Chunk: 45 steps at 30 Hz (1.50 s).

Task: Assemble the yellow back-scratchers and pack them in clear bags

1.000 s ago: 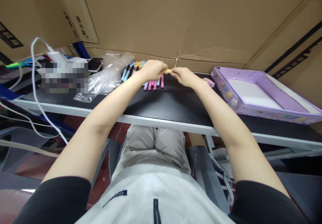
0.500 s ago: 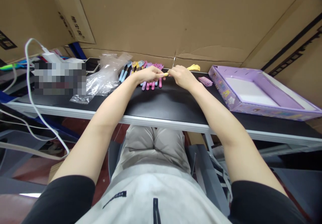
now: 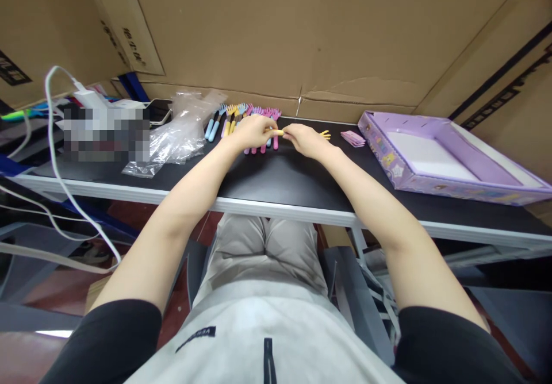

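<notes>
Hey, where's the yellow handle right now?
In the head view, the yellow handle is a little above centre, held between the left hand and right hand, at the right end of the row of colourful claw-ended tools.

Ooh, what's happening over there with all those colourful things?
A person at a black table is holding a yellow stick between the left hand and the right hand. Yellow prongs show past the right hand. More colourful pronged sticks lie in a row by the left hand, next to a clear plastic bag. On the other side are a small pink stack and an open purple box.
</notes>
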{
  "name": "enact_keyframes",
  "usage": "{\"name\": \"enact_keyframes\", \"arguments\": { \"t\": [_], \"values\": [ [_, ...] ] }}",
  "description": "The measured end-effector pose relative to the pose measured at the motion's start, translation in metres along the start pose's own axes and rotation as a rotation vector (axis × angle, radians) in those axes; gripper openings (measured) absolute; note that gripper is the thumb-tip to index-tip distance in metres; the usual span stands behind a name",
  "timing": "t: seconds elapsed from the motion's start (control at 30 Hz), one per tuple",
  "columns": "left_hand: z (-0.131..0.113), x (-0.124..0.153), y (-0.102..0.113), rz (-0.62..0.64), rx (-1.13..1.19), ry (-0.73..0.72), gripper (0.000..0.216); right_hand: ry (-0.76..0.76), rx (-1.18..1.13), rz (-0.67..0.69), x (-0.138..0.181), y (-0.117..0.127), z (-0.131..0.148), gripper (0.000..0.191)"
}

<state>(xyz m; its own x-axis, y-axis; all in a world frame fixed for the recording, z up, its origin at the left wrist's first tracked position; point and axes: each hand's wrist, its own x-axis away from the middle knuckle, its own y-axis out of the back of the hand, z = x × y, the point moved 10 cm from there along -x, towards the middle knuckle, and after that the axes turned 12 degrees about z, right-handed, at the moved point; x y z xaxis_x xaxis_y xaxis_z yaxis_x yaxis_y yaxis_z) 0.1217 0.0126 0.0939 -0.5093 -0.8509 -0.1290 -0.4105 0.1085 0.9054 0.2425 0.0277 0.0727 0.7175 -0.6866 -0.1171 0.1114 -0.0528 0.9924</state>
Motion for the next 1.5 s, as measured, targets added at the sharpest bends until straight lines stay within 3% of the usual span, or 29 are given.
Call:
{"name": "enact_keyframes", "arguments": {
  "t": [0.13,0.3,0.43,0.6,0.73,1.03,1.23,1.37,1.5],
  "values": [
    [-0.017,0.0,0.007,-0.168,-0.214,-0.143,0.032,0.002,-0.054,-0.088,0.001,0.008,-0.012,0.036],
    [-0.014,-0.003,0.008,-0.154,-0.182,-0.119,0.035,0.046,0.004,-0.155,0.001,0.019,-0.014,0.041],
    [-0.005,-0.006,0.007,-0.077,0.033,-0.056,0.047,0.054,0.079,-0.148,0.001,0.024,-0.011,0.039],
    [0.002,-0.009,-0.006,0.112,0.307,-0.03,0.059,0.085,0.163,-0.125,0.002,0.03,-0.002,0.039],
    [0.006,-0.009,-0.003,0.139,0.429,-0.023,0.069,0.096,0.218,-0.118,0.003,0.033,0.005,0.045],
    [0.017,-0.012,-0.025,0.387,0.941,0.039,0.048,0.201,0.276,-0.212,0.004,0.034,0.007,0.054],
    [0.018,-0.008,-0.033,0.525,1.033,0.074,0.042,0.211,0.284,-0.224,0.004,0.035,0.006,0.052],
    [0.016,-0.003,-0.029,0.425,0.901,0.076,0.045,0.158,0.262,-0.158,0.004,0.028,0.007,0.04],
    [0.016,0.001,-0.018,0.193,0.506,0.097,0.033,0.04,0.092,-0.028,0.002,0.009,0.0,0.027]
  ]
}}
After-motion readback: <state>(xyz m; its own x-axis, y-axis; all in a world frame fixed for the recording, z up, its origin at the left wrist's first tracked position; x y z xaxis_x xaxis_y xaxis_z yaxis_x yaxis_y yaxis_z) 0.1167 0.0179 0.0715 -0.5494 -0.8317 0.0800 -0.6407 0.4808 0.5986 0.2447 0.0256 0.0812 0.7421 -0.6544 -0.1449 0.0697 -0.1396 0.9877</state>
